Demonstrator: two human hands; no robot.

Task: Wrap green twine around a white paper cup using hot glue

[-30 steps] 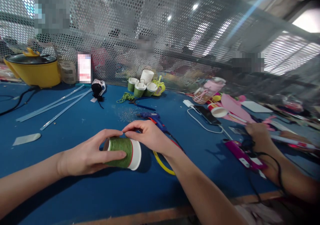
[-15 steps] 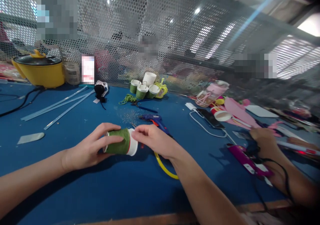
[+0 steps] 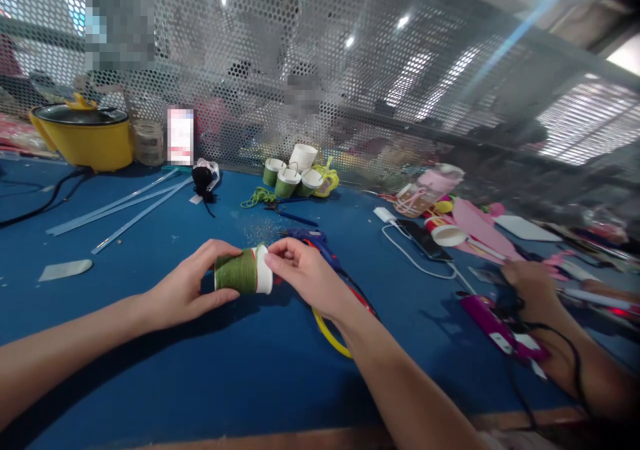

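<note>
— Biggest first?
— Broad blue table (image 3: 150, 343), matte and cloth-like. Behind it, a perforated metal screen (image 3: 350, 70), dotted with small round holes.
— Next down?
— Far left, a round yellow pot (image 3: 85, 137) under a dark lid. Nearer, long clear rods (image 3: 125, 207), thin and straight, flat on the blue.
— And at the centre?
— A tapered paper cup (image 3: 243, 271), tipped sideways low over the table, wound tight in fine green thread, bare white rim to the right. Left hand (image 3: 187, 290) curled round the green part, thumb beneath, fingers on top. Right hand (image 3: 305, 273) pinched closed at the white rim, possibly on a loose thread end; too fine to tell.
— Smaller bits?
— Just beyond the right hand, a blue glue gun (image 3: 315, 240). Under that wrist, a glossy yellow cord (image 3: 327, 330), curved.
</note>
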